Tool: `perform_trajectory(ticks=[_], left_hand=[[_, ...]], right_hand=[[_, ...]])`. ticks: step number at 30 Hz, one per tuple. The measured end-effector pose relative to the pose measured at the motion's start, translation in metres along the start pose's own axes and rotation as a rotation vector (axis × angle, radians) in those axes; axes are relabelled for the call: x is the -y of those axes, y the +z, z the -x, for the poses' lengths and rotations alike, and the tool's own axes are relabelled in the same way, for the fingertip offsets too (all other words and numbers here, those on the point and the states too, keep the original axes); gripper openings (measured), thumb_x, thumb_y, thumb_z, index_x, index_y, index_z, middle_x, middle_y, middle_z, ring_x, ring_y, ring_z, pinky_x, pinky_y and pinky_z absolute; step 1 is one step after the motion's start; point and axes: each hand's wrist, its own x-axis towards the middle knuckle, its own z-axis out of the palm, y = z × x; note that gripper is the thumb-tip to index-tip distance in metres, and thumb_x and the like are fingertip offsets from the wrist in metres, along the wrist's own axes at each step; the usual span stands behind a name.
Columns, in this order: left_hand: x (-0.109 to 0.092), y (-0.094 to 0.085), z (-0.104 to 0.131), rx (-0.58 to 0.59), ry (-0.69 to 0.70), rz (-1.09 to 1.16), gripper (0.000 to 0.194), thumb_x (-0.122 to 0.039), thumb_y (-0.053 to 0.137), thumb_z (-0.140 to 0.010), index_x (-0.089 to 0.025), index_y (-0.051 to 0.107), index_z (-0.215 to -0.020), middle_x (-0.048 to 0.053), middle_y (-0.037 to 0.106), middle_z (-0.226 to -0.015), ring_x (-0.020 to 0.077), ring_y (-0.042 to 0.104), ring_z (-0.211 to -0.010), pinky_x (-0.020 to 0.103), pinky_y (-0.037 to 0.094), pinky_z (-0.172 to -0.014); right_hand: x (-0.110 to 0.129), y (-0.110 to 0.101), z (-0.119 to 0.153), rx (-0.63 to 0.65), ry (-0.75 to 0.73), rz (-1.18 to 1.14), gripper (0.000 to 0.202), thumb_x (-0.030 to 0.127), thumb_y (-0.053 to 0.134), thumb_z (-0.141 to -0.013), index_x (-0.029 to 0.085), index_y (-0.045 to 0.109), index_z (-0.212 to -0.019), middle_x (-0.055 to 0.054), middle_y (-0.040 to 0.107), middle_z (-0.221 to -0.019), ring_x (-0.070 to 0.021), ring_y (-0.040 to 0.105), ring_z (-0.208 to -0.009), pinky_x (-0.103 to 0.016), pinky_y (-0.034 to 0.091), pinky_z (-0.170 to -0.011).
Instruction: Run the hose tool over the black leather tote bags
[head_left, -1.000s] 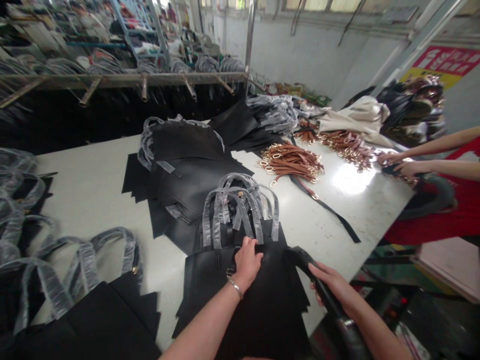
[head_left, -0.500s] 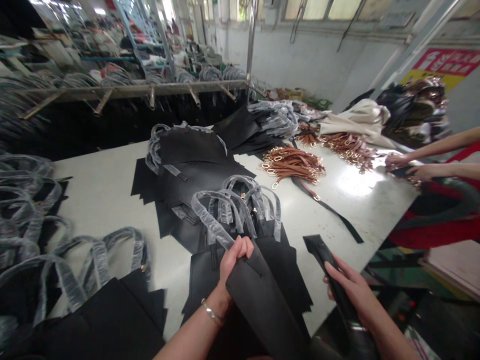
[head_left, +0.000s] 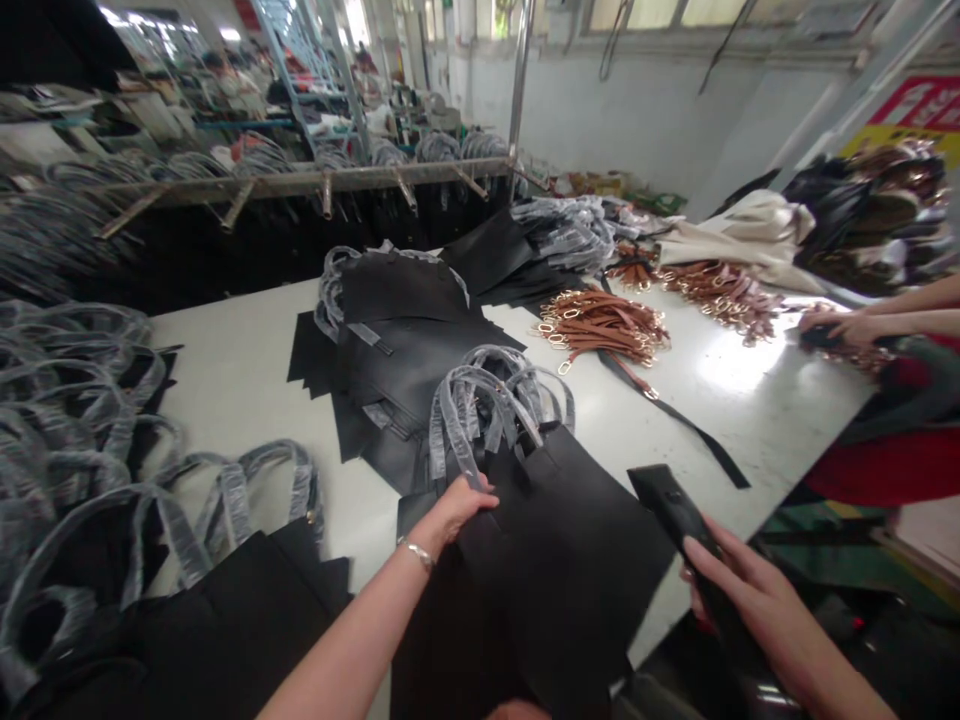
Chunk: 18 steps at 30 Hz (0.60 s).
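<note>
My left hand [head_left: 463, 503] is closed on the top edge of a black panel [head_left: 562, 560], at the base of its plastic-wrapped handle [head_left: 454, 420]. The panel lies flat over a stack of similar pieces at the front of the white table [head_left: 225, 370]. To the right, my right hand [head_left: 724, 575] grips a long black strap-like piece [head_left: 667, 500], whose wide end points up and left. Behind the panel stand more wrapped handles [head_left: 555, 385].
Stacked black panels [head_left: 397, 360] lie mid-table, with brown straps [head_left: 607, 325] and a black strip [head_left: 705, 445] to their right. Handled pieces [head_left: 247, 600] cover the left side. Another person's hands [head_left: 840, 325] are at the right edge.
The black panel has swung down from a steep tilt to lie flat on the stack, my left hand still on it. The view has shifted slightly; the other person's hands have drawn together.
</note>
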Motion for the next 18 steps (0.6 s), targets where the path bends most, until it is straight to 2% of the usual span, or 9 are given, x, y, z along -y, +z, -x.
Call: perform_trajectory(ticks=[3, 6, 8, 12, 18], left_hand=[[0.024, -0.007, -0.006, -0.024, -0.056, -0.07, 0.026, -0.019, 0.079, -0.054, -0.015, 0.058, -0.069, -0.001, 0.058, -0.068, 0.0144, 0.055, -0.068, 0.027, 0.043, -0.069], [0.039, -0.009, -0.002, 0.036, -0.081, -0.066, 0.022, -0.023, 0.076, -0.057, -0.015, 0.059, -0.068, -0.001, 0.058, -0.066, 0.0146, 0.054, -0.065, 0.027, 0.043, -0.066], [0.048, -0.008, 0.002, 0.076, -0.081, -0.042, 0.021, -0.026, 0.074, -0.06, -0.014, 0.06, -0.071, 0.001, 0.06, -0.07, 0.015, 0.056, -0.067, 0.028, 0.044, -0.067], [0.064, -0.004, 0.004, 0.089, -0.053, -0.008, 0.021, -0.029, 0.07, -0.066, -0.014, 0.059, -0.076, 0.0, 0.06, -0.074, 0.0139, 0.055, -0.069, 0.027, 0.043, -0.07], [0.071, -0.002, -0.002, 0.029, -0.009, -0.038, 0.014, -0.021, 0.068, -0.067, -0.014, 0.057, -0.071, -0.002, 0.056, -0.071, 0.0127, 0.051, -0.071, 0.026, 0.04, -0.073]], right_hand=[[-0.017, 0.025, 0.004, 0.236, 0.034, 0.092, 0.09, 0.056, 0.07, -0.071, 0.021, 0.036, -0.146, 0.005, 0.058, -0.059, -0.0123, 0.052, -0.041, -0.023, 0.041, -0.039], [-0.032, 0.056, 0.011, 0.484, 0.058, 0.186, 0.077, 0.052, 0.065, -0.078, 0.023, 0.039, -0.145, 0.005, 0.055, -0.061, -0.0094, 0.049, -0.04, -0.021, 0.039, -0.039], [-0.038, 0.074, 0.014, 0.598, 0.055, 0.248, 0.07, 0.049, 0.062, -0.081, 0.023, 0.042, -0.143, 0.005, 0.054, -0.062, -0.008, 0.047, -0.04, -0.02, 0.038, -0.039], [-0.042, 0.096, 0.014, 0.675, 0.08, 0.339, 0.068, 0.047, 0.06, -0.082, 0.022, 0.043, -0.143, 0.005, 0.054, -0.062, -0.0068, 0.046, -0.038, -0.019, 0.037, -0.037], [-0.046, 0.101, 0.004, 0.691, 0.107, 0.309, 0.069, 0.046, 0.061, -0.082, 0.022, 0.041, -0.144, 0.006, 0.052, -0.061, -0.0066, 0.045, -0.037, -0.018, 0.04, -0.036]])
